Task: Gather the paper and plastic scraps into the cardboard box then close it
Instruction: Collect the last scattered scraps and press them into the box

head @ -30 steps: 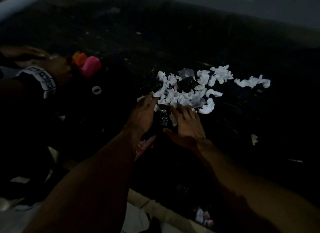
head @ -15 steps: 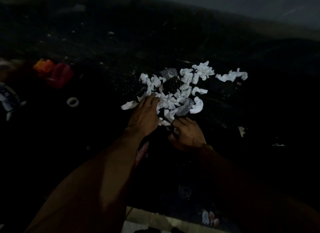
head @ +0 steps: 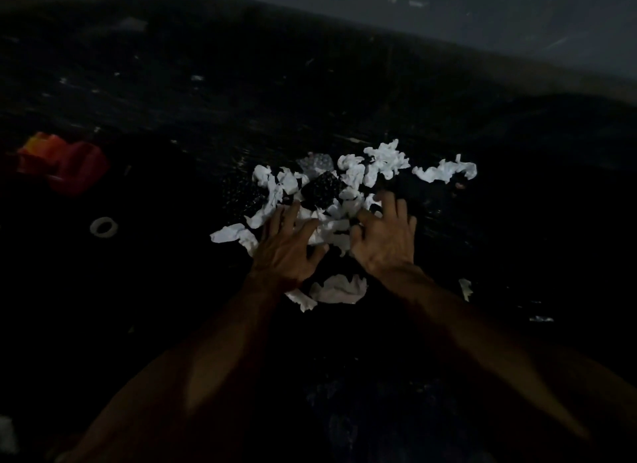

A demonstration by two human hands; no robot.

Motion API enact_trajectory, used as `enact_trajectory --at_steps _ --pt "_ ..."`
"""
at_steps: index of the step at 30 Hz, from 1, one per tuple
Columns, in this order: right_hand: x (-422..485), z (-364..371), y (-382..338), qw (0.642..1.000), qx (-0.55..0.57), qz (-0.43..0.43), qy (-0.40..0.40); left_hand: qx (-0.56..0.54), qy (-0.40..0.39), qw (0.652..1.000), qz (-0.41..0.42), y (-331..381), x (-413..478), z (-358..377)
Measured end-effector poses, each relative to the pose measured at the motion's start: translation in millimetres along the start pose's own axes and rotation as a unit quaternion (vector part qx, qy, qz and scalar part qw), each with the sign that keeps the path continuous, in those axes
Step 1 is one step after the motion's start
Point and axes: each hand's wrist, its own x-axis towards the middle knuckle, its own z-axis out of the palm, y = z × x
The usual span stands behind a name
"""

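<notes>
head | step: raking scraps, box unseen | left hand, right hand spread flat, scraps between | next: scoop inward

White paper scraps, black dotted plastic scrap, red container, orange piece, white ring, dark floor

Crumpled matt white paper scraps, dark bubbled plastic scrap, glossy red plastic container
</notes>
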Motion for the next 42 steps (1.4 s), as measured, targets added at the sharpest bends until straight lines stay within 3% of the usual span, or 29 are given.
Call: enact_trajectory --at_steps 4,7,9,13,19,24,26,29,31,37,42 --pt "-1.0 24.9 2.3 0.997 0.041 -0.007 -0.066 0.036 0.116 0.993 0.013 -4.5 0.3 22.6" --pt "-12.3 44.9 10.2 0.994 0.097 -0.045 -0.016 0.071 0.152 0.983 0.071 -10.2 1.2 35.8" --pt "-14.1 49.6 13.6 0.990 0.130 -0.051 0.015 0.075 0.191 0.977 0.058 -7.1 3.2 32.7" --pt "-11.2 47.6 10.1 0.981 0.188 -0.050 -0.013 0.050 0.243 0.968 0.032 3.3 3.7 28.5" --pt "-17.2 52.5 14.4 0.982 0.165 -0.095 -0.011 0.079 0.144 0.986 -0.026 -12.4 0.8 42.7" --pt "-12.3 47.4 28.6 0.983 0.166 -0.080 0.012 0.097 0.191 0.976 0.036 -7.5 -2.9 28.0" --pt "-9.4 37.4 30.9 0.983 0.175 -0.054 0.009 0.071 0.170 0.982 0.041 -7.2 -1.7 13.6" --pt "-7.3 21.9 30.7 0.976 0.212 0.047 0.012 -0.008 0.121 0.992 -0.024 1.2 0.4 -15.3" --pt "-10.6 14.9 26.7 0.972 0.222 0.064 0.035 -0.034 0.154 0.987 -0.011 6.8 -5.2 -25.8" --pt "-61.8 0.1 -3.5 0.966 0.235 -0.015 0.104 0.019 0.213 0.977 0.025 20.2 -53.1 -26.3" --pt "-116.7 33.8 -12.5 0.992 0.113 -0.041 0.047 0.099 0.170 0.975 0.100 1.8 -95.7 13.7"
